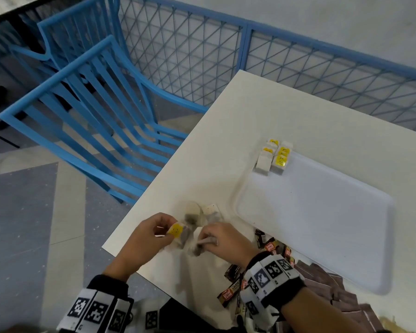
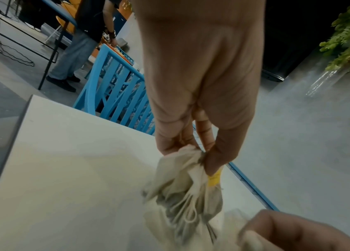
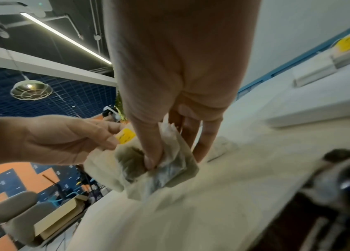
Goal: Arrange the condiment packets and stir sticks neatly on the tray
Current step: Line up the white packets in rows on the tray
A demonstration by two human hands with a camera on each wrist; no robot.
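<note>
While pinched, tea bags (image 1: 187, 233) bridge both hands' fingertips (image 3: 149, 161).

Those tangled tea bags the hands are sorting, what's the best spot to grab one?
Probably the yellow tag, pinched from the side, as the left hand does. It is flat and stiff and sticks out of the clump. The tea bags are soft pouches with strings looped together, so the right hand can hold the rest of the clump while the tagged one is drawn free.

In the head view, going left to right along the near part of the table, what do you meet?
Left hand pinching a yellow-tagged tea bag → right hand gripping more tea bags → brown sachets → white tray.
</note>
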